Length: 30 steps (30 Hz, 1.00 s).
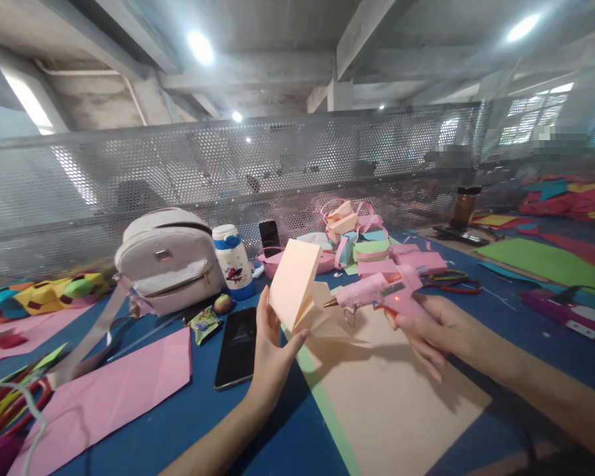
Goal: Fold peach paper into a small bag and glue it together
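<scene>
My left hand (270, 347) pinches a folded peach paper piece (297, 284) and holds it up above the blue table (218, 423). My right hand (429, 327) grips a pink hot glue gun (381, 294). Its metal nozzle points left and sits right at the folded paper's lower right flap. Under both hands lies a large peach paper sheet (391, 403) with a green strip (327, 410) along its left edge.
A black phone (237, 347) lies just left of my left hand. Further left are a pink sheet (109, 396), a white backpack (166, 258) and a small bottle (233, 261). Finished paper boxes (371, 254) are stacked behind the glue gun. A perforated metal screen (277, 165) borders the table's far edge.
</scene>
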Each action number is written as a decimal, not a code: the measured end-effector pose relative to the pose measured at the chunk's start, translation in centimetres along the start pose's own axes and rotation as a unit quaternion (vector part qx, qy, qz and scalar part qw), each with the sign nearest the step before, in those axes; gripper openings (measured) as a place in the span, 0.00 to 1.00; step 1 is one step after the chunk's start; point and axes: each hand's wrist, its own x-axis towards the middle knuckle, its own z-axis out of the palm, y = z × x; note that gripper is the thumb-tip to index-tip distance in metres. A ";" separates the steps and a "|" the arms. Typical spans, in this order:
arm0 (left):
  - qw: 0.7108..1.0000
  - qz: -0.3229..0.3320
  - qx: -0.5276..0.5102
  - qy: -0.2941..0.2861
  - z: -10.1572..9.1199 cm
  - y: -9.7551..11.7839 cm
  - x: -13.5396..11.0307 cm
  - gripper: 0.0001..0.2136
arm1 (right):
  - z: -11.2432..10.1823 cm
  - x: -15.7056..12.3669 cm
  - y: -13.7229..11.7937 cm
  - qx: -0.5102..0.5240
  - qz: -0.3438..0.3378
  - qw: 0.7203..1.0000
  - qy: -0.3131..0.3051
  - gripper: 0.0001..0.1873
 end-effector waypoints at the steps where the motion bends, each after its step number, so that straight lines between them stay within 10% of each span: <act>1: 1.000 -0.001 0.001 0.000 0.0 0.0 0.0 0.47 | 0.2 0.2 0.0 0.011 -0.003 1.000 -0.003 0.22; 14: 1.000 -0.006 -0.009 0.000 0.0 0.2 0.0 0.48 | 0.7 1.2 -0.4 -0.002 -0.013 0.999 0.031 0.24; 23: 1.000 -0.002 0.001 0.005 -0.1 0.2 0.1 0.48 | -3.1 -0.3 0.7 0.000 -0.019 0.996 0.088 0.23; 30: 1.000 -0.004 0.005 0.014 -0.3 0.2 0.4 0.48 | -7.8 0.0 3.0 -0.206 -0.022 0.956 0.206 0.14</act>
